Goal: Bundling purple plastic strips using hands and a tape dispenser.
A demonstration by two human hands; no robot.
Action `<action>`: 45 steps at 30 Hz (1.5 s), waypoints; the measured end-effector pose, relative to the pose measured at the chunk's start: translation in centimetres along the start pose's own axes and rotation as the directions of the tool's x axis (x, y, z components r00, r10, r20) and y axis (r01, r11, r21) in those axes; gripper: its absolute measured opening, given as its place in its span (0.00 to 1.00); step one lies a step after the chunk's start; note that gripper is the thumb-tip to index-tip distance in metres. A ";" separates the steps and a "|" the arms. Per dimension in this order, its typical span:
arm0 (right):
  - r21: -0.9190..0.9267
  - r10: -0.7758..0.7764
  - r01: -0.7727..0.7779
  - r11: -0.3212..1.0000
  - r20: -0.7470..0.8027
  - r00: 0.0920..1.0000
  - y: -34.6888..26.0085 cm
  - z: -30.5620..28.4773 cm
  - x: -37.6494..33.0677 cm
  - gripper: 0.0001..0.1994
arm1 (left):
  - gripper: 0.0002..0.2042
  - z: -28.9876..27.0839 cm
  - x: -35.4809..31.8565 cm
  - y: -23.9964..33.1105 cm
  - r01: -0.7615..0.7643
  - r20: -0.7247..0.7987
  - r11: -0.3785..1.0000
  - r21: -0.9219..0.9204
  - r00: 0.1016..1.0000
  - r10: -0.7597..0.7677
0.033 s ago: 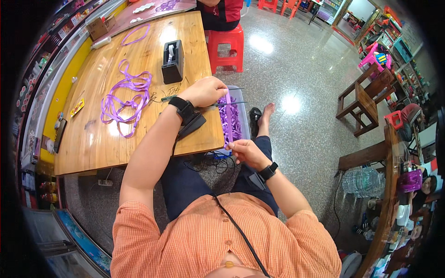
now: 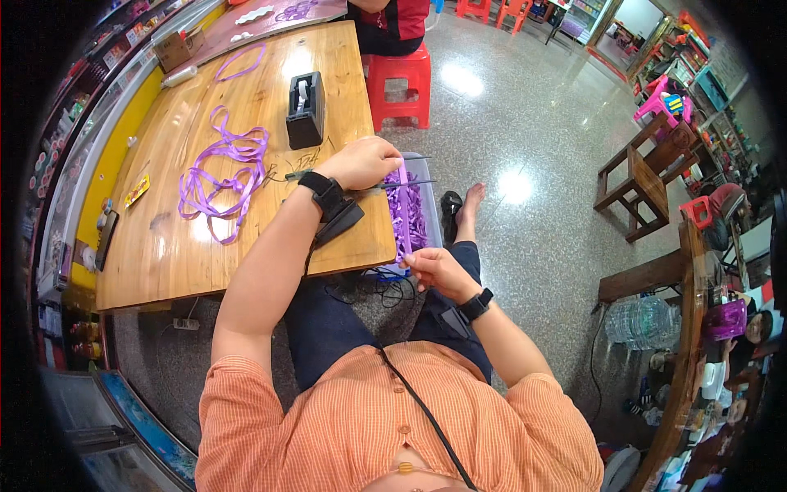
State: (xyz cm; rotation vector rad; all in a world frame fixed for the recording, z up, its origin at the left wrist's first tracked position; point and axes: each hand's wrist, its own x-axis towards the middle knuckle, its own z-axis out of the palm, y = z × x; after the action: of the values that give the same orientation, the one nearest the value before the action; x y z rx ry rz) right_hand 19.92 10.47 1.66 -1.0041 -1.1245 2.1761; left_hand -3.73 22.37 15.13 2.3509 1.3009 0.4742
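Purple ribbon strip (image 2: 406, 215) is running taut between both hands, just off the right edge of the wooden surface (image 2: 328, 250). We are seeing the right hand (image 2: 438, 272) pinching its lower end, thumb and finger together, just beyond the near right corner. The left hand (image 2: 366, 164) is curling at the upper end over the right edge; fingertips are partly hidden, so we cannot tell if they are gripping. Below, a pale bin (image 2: 434, 205) is holding purple pieces. A loose ribbon tangle (image 2: 221, 184) is lying left of centre; a black tape dispenser (image 2: 305, 119) is standing near the right edge, farther back.
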 end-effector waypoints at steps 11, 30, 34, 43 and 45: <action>0.001 -0.085 0.087 0.996 0.245 0.966 -3.1 2.4 -3.9 0.15 | 0.16 0.2 -1.3 0.9 -0.102 -0.162 0.995 -0.017 0.982 0.098; -0.068 -0.316 0.322 0.944 0.090 0.944 -6.3 4.6 -6.8 0.08 | 0.07 0.3 -7.4 8.7 -0.438 -0.062 0.877 0.198 0.887 0.457; -0.512 -0.726 0.605 0.610 -0.053 0.686 -6.9 4.2 -5.8 0.17 | 0.07 0.3 -7.4 8.4 -0.431 -0.083 0.883 0.186 0.889 0.451; -0.778 -0.887 0.608 -0.157 0.382 0.260 -11.7 5.2 -4.8 0.14 | 0.05 0.0 -7.1 8.6 -0.421 -0.216 0.900 0.109 0.874 0.435; -0.766 -0.903 0.618 -0.175 0.375 0.209 -12.6 5.7 -4.4 0.10 | 0.06 -0.8 -6.5 7.9 -0.414 -0.151 0.904 0.108 0.892 0.427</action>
State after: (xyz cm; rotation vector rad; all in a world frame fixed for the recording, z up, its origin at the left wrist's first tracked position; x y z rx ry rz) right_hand 19.25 11.54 16.15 -0.5110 -1.9419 0.2391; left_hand -1.76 13.14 19.20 2.7127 0.8759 0.7873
